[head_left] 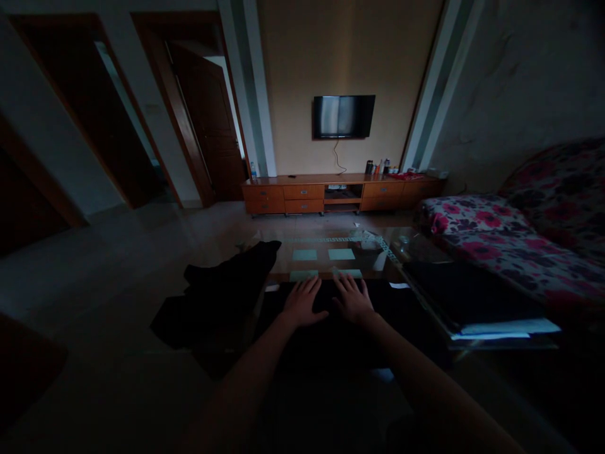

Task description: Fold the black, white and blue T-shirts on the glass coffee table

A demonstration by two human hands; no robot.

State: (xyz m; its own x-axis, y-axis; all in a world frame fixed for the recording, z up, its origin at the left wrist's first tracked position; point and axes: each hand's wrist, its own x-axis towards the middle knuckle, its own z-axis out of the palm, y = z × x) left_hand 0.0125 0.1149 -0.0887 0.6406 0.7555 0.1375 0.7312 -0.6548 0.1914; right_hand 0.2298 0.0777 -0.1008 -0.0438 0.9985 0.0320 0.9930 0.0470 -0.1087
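Both my hands rest palm down on a black cloth spread over a glass table. My left hand lies near the cloth's far edge, fingers stretched forward and thumb out toward the middle. Beside it, a short gap away, my right hand lies with its fingers spread. Neither hand grips anything. White bits peek out at the cloth's far corners. To the left a crumpled black garment hangs over the table's side. The dim light hides the cloth's details.
On the table's right lies a black folded stack with pale sheets under it. A flowered sofa stands at the right. Farther off are a wooden TV cabinet with bottles on top and a wall television.
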